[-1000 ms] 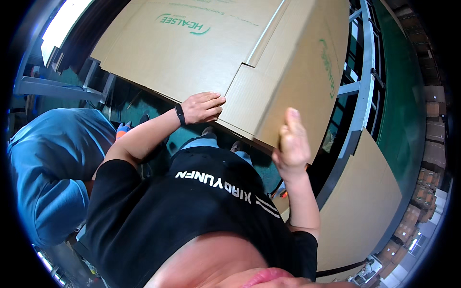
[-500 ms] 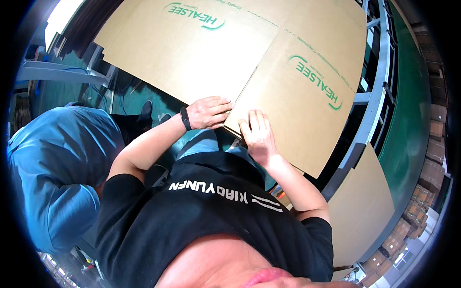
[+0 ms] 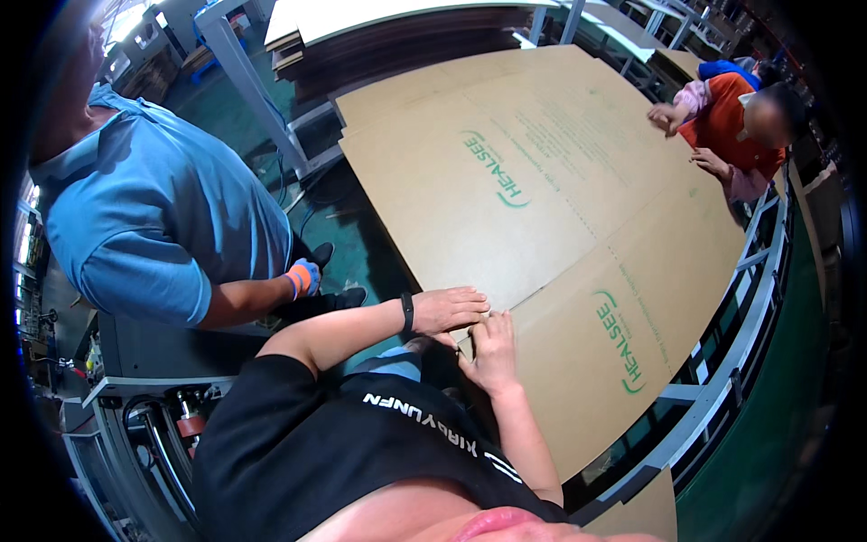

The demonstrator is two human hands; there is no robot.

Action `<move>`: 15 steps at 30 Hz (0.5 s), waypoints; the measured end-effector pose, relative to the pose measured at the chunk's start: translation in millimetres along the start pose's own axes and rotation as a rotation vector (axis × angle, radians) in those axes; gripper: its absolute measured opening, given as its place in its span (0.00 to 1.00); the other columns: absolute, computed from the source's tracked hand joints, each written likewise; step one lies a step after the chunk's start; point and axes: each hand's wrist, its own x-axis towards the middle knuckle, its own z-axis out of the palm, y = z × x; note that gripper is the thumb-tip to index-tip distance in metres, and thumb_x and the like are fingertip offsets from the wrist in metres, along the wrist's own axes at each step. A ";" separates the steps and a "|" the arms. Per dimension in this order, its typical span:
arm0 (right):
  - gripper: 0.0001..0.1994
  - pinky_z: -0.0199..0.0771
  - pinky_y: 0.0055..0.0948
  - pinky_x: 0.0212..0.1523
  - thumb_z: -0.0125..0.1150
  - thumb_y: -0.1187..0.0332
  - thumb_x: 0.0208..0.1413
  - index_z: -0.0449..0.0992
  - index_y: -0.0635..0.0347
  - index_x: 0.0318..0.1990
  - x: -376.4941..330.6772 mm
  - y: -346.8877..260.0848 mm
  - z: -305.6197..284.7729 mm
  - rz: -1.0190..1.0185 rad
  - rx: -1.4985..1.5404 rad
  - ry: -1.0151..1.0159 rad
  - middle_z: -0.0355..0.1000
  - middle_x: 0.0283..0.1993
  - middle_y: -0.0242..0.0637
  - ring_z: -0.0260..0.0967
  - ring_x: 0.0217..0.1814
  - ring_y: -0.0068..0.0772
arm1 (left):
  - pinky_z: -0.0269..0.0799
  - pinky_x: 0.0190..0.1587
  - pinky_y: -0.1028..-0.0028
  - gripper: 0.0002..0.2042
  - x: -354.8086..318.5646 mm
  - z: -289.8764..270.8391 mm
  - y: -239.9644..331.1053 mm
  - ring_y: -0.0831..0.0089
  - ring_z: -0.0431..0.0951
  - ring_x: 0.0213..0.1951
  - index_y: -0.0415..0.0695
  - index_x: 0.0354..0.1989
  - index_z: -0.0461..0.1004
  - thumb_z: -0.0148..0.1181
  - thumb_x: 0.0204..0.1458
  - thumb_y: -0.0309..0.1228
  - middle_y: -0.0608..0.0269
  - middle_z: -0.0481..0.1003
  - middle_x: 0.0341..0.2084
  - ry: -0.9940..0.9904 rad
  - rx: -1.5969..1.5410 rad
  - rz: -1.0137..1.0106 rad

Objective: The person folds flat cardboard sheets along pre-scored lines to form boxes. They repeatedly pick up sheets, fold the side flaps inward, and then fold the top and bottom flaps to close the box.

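A large flat brown cardboard sheet (image 3: 542, 208) with green print lies across a metal-framed table (image 3: 722, 397). My left hand (image 3: 452, 309), with a dark band on the wrist, presses flat on the sheet's near edge at a slot between two flaps. My right hand (image 3: 494, 350) rests right beside it, fingers curled on the neighbouring flap's edge. Neither hand lifts the sheet.
A person in a blue shirt (image 3: 153, 217) with an orange glove (image 3: 305, 276) stands at my left. A person in an orange top (image 3: 736, 117) touches the sheet's far end. Stacked cardboard (image 3: 406, 36) lies behind. A dark machine (image 3: 144, 361) sits at lower left.
The view has tilted down, so the sheet now lies flat below me. My right hand came off the raised flap and settled beside my left hand on the near edge.
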 end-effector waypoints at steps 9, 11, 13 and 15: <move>0.13 0.53 0.52 0.68 0.68 0.74 0.31 0.71 0.61 0.27 -0.2 8.3 2.5 -0.025 0.102 0.019 0.69 0.39 0.47 0.65 0.51 0.51 | 0.50 0.67 0.51 0.40 1.4 13.2 -1.3 0.50 0.58 0.66 0.37 0.60 0.63 0.56 0.48 0.59 0.47 0.62 0.63 -0.024 0.083 -0.021; 0.14 0.54 0.52 0.68 0.68 0.74 0.31 0.72 0.62 0.29 0.7 10.0 4.4 -0.046 0.106 0.044 0.69 0.40 0.47 0.65 0.52 0.52 | 0.50 0.68 0.52 0.40 -0.5 13.1 0.3 0.51 0.58 0.66 0.37 0.59 0.63 0.54 0.48 0.61 0.48 0.62 0.62 -0.029 0.094 -0.045; 0.14 0.54 0.51 0.68 0.68 0.73 0.32 0.73 0.63 0.31 -0.1 12.3 4.1 -0.049 0.111 0.057 0.69 0.41 0.48 0.65 0.52 0.52 | 0.50 0.68 0.53 0.40 2.7 11.5 3.5 0.52 0.58 0.66 0.37 0.58 0.64 0.52 0.48 0.62 0.49 0.62 0.62 -0.041 0.112 -0.052; 0.15 0.55 0.50 0.67 0.69 0.72 0.32 0.74 0.64 0.32 3.1 14.6 0.9 -0.059 0.132 0.044 0.69 0.41 0.48 0.64 0.53 0.52 | 0.50 0.68 0.53 0.40 5.8 7.1 6.6 0.52 0.58 0.66 0.37 0.57 0.65 0.52 0.48 0.62 0.49 0.63 0.62 -0.066 0.135 -0.080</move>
